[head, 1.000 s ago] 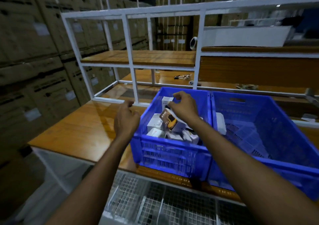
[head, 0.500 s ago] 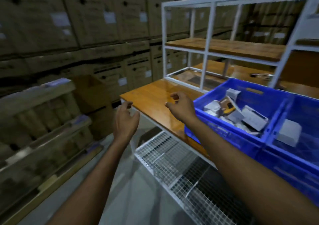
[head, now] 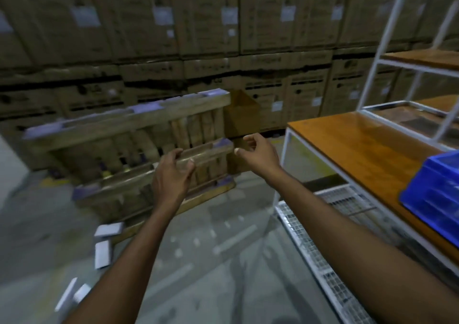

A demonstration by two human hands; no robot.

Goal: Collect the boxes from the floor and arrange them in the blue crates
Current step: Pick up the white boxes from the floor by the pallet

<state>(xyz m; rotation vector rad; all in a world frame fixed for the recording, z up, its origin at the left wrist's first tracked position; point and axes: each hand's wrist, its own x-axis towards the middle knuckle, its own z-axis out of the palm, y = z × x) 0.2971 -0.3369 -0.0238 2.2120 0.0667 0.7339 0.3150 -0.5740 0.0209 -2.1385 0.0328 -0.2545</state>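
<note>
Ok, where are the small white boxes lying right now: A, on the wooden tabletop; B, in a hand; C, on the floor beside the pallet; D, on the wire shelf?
C: the white boxes lie scattered on the floor beside the wooden pallet.

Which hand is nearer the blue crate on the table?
Right. The right hand hangs empty in the air left of the blue crate, beyond the end of the table; the left hand is even farther left, also empty.
</note>
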